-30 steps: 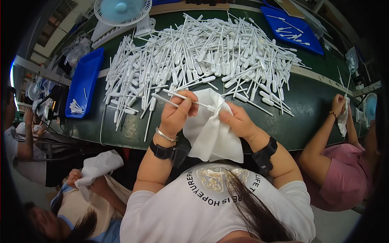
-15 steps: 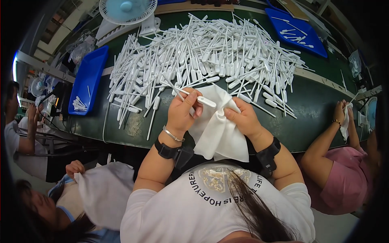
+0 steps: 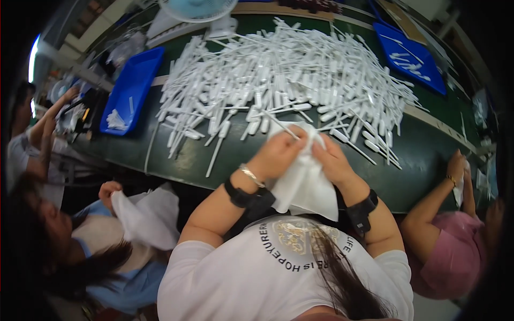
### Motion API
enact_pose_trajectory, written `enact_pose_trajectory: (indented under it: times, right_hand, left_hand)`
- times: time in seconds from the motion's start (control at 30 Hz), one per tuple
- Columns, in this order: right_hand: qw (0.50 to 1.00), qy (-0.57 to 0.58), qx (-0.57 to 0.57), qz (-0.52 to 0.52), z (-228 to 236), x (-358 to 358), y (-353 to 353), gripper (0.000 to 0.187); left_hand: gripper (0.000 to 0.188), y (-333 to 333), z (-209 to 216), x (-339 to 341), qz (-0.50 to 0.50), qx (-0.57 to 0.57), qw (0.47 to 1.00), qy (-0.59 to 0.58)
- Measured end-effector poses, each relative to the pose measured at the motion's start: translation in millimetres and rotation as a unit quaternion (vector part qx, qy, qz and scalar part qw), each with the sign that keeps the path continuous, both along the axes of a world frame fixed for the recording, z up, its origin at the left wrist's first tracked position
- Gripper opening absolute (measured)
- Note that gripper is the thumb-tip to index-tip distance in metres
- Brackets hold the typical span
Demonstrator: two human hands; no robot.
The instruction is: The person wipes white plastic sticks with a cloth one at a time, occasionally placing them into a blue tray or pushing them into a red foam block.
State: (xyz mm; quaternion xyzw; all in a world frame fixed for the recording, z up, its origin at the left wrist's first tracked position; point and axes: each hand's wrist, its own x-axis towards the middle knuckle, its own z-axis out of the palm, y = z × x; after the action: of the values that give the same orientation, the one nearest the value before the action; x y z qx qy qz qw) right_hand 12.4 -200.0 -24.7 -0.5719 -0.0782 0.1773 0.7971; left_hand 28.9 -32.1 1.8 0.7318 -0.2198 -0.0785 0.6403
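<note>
My left hand (image 3: 279, 154) is closed around a thin white plastic stick (image 3: 280, 124), whose shaft pokes out past the fingers toward the pile. The stick's other end is hidden by the hand and the cloth. My right hand (image 3: 333, 162) pinches a white cloth (image 3: 306, 187) close beside the left, and the cloth hangs down between my wrists. Both hands are slightly blurred. Just beyond them lies a large heap of similar white sticks (image 3: 257, 75), each with a thin shaft and a wider oblong end.
On the green table (image 3: 187, 168), a blue tray (image 3: 134, 88) with some white pieces stands left of the heap, and another blue tray (image 3: 409, 56) lies far right. A white fan (image 3: 199, 8) stands at the back. Co-workers holding white cloths sit on both sides.
My hands have come together, and the stick's oblong end, visible before, is now covered. The whole view has shifted, so the table appears farther right.
</note>
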Motion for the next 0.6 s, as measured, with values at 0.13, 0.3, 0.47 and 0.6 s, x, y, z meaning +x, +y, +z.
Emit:
enact_pose_trajectory:
  times: [0.13, 0.3, 0.47, 0.6]
  right_hand:
    - [0.999, -0.036, -0.03, -0.008, -4, -2, -8, 0.03]
    - [0.994, 0.059, 0.082, -0.046, 18, -8, -3, 0.03]
    - [0.984, 0.085, 0.13, -0.089, 10, -7, -3, 0.033]
    - [0.977, 0.09, 0.179, -0.077, 18, -8, -5, 0.031]
  left_hand:
    - [0.01, -2, 1, -4, -0.059, 0.064, 0.987, -0.137]
    - [0.01, -6, 8, -14, -0.079, -0.06, 0.989, -0.107]
    - [0.01, -14, 3, -19, -0.061, -0.141, 0.983, -0.1]
    - [0.012, -23, 16, -26, -0.061, -0.332, 0.923, 0.185]
